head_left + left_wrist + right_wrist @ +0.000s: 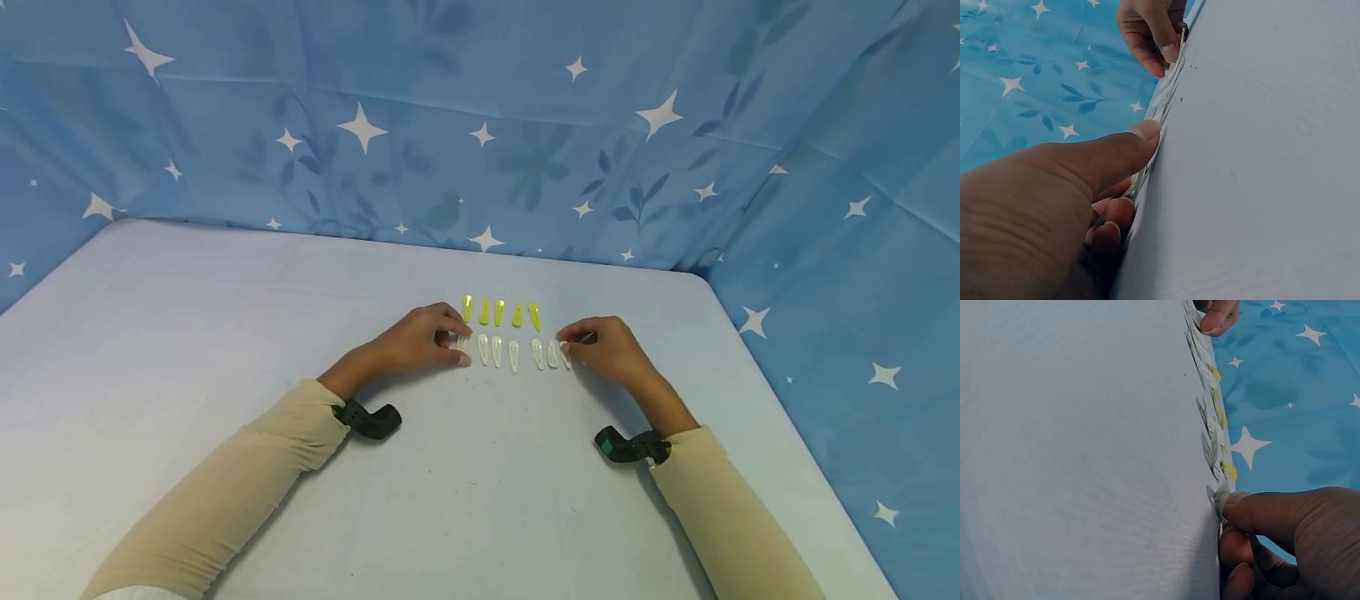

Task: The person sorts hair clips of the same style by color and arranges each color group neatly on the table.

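Observation:
A row of white snap hair clips [513,356] lies on the white-covered table, below a row of yellow snap hair clips [499,312]. At the left end of the white row, my left hand [420,340] holds a white hair clip [462,342] between thumb and fingertips, partly covering it. My right hand [609,348] pinches the rightmost white hair clip [566,356]. In the right wrist view, the thumb of the right hand [1297,522] lies on that clip [1222,497]. The left wrist view shows the clips nearly edge-on beyond the left hand [1047,194].
The table [450,500] has a pale cloth cover with a few tiny specks. A blue curtain [465,125] with white stars hangs along the back and right edges. Black wrist devices [375,421] sit at both cuffs.

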